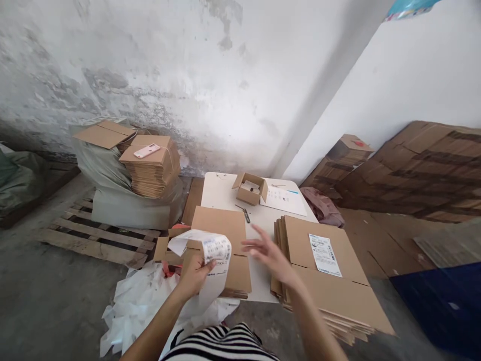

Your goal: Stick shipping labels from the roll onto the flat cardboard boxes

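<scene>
My left hand [195, 275] is closed on a strip of white shipping labels [212, 255] that curls up and over to the left. It hovers above a flat cardboard box [221, 225] lying on the small white table [218, 193]. My right hand [268, 253] is open, fingers spread and slightly blurred, between that box and a stack of flattened cartons [338, 296]. The top carton of the stack carries a stuck-on label [325, 254].
A small open box [250, 188], a paper sheet [283, 199] and a dark tool [245, 213] lie at the table's far end. A tied carton bundle with a pink phone [147, 150] sits left on sacks and a pallet [90, 235]. White backing paper [139, 306] litters the floor. Cardboard leans at right.
</scene>
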Motion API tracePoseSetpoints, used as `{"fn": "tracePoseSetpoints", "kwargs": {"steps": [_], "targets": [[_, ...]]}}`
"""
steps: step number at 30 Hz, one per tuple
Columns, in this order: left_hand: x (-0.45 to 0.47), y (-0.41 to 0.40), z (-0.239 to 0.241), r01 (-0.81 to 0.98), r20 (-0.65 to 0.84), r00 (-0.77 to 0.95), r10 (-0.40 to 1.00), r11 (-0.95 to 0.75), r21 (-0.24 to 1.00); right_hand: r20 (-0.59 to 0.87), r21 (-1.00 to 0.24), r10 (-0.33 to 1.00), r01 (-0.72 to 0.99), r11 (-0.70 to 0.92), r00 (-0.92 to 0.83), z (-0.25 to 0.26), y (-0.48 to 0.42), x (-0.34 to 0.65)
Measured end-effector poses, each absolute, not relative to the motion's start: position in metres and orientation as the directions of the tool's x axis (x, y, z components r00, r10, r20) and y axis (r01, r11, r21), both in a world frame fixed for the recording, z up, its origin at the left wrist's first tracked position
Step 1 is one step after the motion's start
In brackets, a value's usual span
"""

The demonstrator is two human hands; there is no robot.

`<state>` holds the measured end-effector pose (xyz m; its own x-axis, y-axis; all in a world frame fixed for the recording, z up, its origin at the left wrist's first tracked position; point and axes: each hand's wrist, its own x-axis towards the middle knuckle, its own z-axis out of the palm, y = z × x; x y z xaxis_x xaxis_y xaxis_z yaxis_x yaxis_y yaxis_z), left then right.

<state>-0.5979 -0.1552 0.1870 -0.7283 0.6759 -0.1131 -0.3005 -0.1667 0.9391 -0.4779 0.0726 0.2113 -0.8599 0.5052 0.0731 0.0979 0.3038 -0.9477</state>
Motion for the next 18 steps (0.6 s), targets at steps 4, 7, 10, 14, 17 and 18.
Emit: {"fn": "tracePoseSetpoints", "kwargs": {"steps": [4,7,10,14,17,18], "targets": [[-0.600,-0.166,0.194,-0.371,-0.170,-0.630,0.758,-0.102,0.923,0.232,-0.952,0.277,-0.160,0.260,-0.933,0.213,0.012,-0.524],[-0.606,-0.179,0.203,-0.690,-0.265,-0.533,0.804,-0.231,0.686,0.267,-0.920,0.322,-0.141,0.365,-0.908,0.206,-0.009,-0.526],[-0.614,-0.182,0.205,-0.826,-0.362,-0.496,0.789,-0.300,0.477,0.301,-0.871,0.211,-0.178,0.458,-0.930,0.201,-0.033,-0.526],[-0.635,-0.191,0.185,-0.777,-0.500,-0.624,0.601,-0.407,0.480,0.411,-0.824,0.118,-0.313,0.473,-0.904,0.211,-0.035,-0.533],[-0.654,-0.211,0.161,-0.593,-0.528,-0.798,0.291,-0.535,0.602,0.431,-0.856,0.285,-0.288,0.429,-0.856,0.222,0.001,-0.557],[-0.659,-0.217,0.153,-0.547,-0.523,-0.824,0.219,-0.548,0.632,0.398,-0.869,0.388,-0.206,0.450,-0.831,0.222,0.015,-0.569]]}}
